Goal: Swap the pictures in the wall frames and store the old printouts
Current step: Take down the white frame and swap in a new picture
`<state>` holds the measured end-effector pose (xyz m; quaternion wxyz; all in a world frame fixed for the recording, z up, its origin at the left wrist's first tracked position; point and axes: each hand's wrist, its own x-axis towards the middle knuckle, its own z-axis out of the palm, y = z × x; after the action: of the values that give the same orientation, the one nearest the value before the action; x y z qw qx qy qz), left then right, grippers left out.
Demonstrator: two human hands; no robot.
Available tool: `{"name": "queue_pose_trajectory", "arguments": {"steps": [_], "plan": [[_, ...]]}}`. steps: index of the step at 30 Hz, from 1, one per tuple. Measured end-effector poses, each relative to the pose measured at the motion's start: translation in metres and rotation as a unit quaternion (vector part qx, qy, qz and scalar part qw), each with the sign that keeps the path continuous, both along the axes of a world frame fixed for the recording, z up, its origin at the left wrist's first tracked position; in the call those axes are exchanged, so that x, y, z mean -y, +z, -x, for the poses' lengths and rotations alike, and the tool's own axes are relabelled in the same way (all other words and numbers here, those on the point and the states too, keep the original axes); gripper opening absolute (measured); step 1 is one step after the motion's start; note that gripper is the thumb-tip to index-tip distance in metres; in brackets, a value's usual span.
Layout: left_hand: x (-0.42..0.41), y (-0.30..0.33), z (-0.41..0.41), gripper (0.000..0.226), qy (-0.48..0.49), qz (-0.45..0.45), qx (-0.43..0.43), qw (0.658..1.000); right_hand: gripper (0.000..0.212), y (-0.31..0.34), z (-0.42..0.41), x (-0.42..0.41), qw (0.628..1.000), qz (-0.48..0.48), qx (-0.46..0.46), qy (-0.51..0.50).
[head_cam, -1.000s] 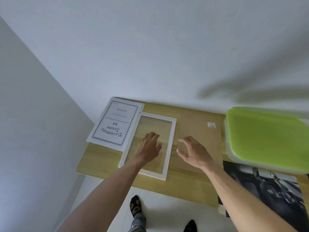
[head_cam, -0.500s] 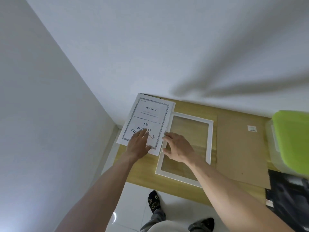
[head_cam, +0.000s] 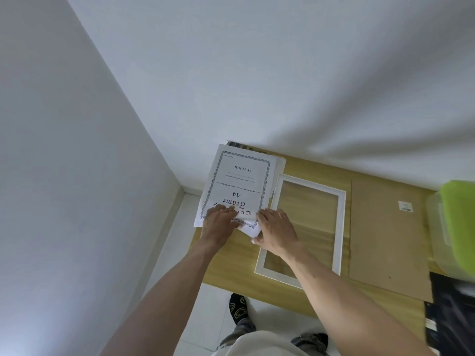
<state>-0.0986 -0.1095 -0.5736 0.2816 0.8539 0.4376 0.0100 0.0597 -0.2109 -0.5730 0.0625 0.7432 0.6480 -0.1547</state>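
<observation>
Wooden surface [head_cam: 231, 273] against a white wall: both hands work the near edge of a printed insert sheet [head_cam: 239, 183] lying just left of an empty white frame [head_cam: 339, 227]; left hand [head_cam: 219, 223] presses flat, fingers spread; right hand [head_cam: 275, 231] pinches the lifted corner; brown backing board [head_cam: 385, 240] lies right of the frame.

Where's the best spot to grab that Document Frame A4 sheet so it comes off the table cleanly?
Take the sheet by its near right corner, coming from the table's front edge. That corner is already curled up between the left hand and right hand; the rest lies flat, offering no edge to pinch.
</observation>
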Motion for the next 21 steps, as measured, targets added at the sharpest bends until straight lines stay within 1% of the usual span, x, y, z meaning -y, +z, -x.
{"name": "queue_pose_trajectory", "arguments": {"steps": [2, 4, 7, 9, 11, 13, 14, 15, 16, 18, 19, 21], "plan": [[-0.008, 0.009, -0.001, 0.036, 0.002, 0.000, 0.022, 1.000, 0.069, 0.001, -0.003, -0.001, 0.999, -0.034, -0.008, -0.010], [-0.017, 0.021, -0.001, 0.037, -0.007, -0.005, 0.037, 0.999, 0.065, 0.004, -0.008, -0.003, 0.995, -0.095, -0.019, -0.018], [-0.030, 0.046, -0.004, 0.043, -0.016, 0.014, 0.031, 0.999, 0.048, 0.015, -0.017, -0.012, 0.977, -0.201, -0.059, -0.033], [-0.038, 0.064, -0.005, 0.052, -0.029, 0.021, 0.025, 0.999, 0.036, 0.032, -0.025, -0.020, 0.960, -0.248, -0.111, -0.063], [-0.045, 0.082, -0.006, 0.063, -0.047, 0.002, 0.022, 0.999, 0.027, 0.049, -0.036, -0.025, 0.939, -0.266, -0.189, -0.112], [-0.050, 0.103, -0.006, 0.065, -0.042, -0.032, 0.038, 0.998, 0.013, 0.069, -0.047, -0.027, 0.908, -0.280, -0.264, -0.166], [-0.052, 0.116, -0.007, 0.065, -0.019, -0.035, 0.066, 0.997, 0.012, 0.080, -0.051, -0.027, 0.891, -0.288, -0.293, -0.195], [-0.055, 0.126, -0.008, 0.063, 0.027, -0.017, 0.114, 0.993, 0.019, 0.091, -0.055, -0.027, 0.871, -0.296, -0.320, -0.225], [-0.058, 0.134, -0.010, 0.061, 0.084, 0.020, 0.175, 0.981, 0.024, 0.102, -0.059, -0.026, 0.851, -0.301, -0.344, -0.258], [-0.066, 0.150, -0.016, 0.064, 0.170, 0.095, 0.287, 0.938, 0.030, 0.122, -0.067, -0.021, 0.800, -0.325, -0.392, -0.317], [-0.070, 0.155, -0.020, 0.065, 0.186, 0.124, 0.322, 0.920, 0.030, 0.130, -0.072, -0.019, 0.770, -0.341, -0.417, -0.341], [-0.072, 0.164, -0.030, 0.051, 0.178, 0.190, 0.353, 0.899, 0.030, 0.139, -0.085, -0.015, 0.718, -0.364, -0.451, -0.386]]}}
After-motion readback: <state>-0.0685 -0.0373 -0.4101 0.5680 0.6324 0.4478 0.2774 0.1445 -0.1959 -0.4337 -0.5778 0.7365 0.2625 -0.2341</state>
